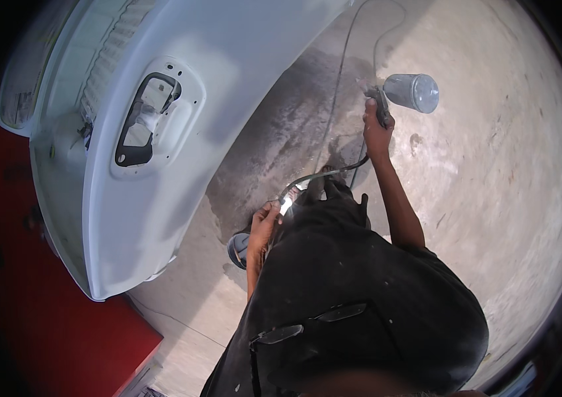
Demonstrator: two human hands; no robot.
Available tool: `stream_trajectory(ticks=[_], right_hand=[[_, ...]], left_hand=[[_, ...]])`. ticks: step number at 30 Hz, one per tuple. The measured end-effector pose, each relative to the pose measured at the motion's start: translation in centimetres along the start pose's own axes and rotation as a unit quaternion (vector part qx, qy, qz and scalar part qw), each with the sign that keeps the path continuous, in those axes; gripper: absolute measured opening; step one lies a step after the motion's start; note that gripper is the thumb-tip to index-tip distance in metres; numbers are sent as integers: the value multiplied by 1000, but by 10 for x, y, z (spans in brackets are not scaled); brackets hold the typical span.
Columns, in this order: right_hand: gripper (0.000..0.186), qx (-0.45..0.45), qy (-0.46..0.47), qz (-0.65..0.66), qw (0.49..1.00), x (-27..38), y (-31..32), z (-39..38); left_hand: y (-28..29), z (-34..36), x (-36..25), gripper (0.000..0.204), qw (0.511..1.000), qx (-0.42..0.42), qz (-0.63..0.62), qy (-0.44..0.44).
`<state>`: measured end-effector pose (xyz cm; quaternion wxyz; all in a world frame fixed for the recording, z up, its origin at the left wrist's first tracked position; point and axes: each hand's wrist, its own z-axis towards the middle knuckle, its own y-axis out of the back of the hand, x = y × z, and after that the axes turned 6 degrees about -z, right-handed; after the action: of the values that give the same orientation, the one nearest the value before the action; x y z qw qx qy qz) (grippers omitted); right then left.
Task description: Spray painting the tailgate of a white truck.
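Observation:
My right hand [378,132] is closed around the handle of a spray gun [379,109], held out over the floor. A grey, cylindrical paint cup [413,92] is attached to the gun and lies tilted on its side, pointing right. From below the gun a dark air hose [321,174] curves across to my left hand [264,221]. The fingers of that hand are closed on the hose near my body, beside a bright white spot. To the left stands a white vehicle panel [228,66] with a handle-shaped cutout [145,122], apart from both hands.
A red surface [49,324] lies below and behind the panel at the left. The concrete floor [492,165] is stained, and a thin hose [342,63] loops over it at the top. A sandal-clad foot [238,250] shows beside my left forearm.

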<state>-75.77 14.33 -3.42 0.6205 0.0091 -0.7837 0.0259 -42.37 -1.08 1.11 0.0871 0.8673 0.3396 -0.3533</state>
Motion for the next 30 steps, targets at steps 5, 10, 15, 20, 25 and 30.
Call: stream_trajectory(ticks=[5,10,15,20,25,30], right_hand=[[32,129,39,-112,985,4,-5,-30],[41,281,31,-127,951,-22,-9,-50],[40,242,22,-107,964,-33,-12,-36],[37,120,-48,-27,991,-11,-4,34],[35,-15,-90,21,996,25,0,84],[33,62,33,-19,997,45,8,57]], left_hand=[[4,11,3,35,1000,1,27,3],[-7,-1,-12,31,999,-16,38,21],[-10,-7,-15,33,998,-21,55,33],[-23,-4,-19,31,999,-32,0,2],[-45,-2,-42,26,1000,21,15,0],[-43,4,-43,26,1000,12,6,-4]])
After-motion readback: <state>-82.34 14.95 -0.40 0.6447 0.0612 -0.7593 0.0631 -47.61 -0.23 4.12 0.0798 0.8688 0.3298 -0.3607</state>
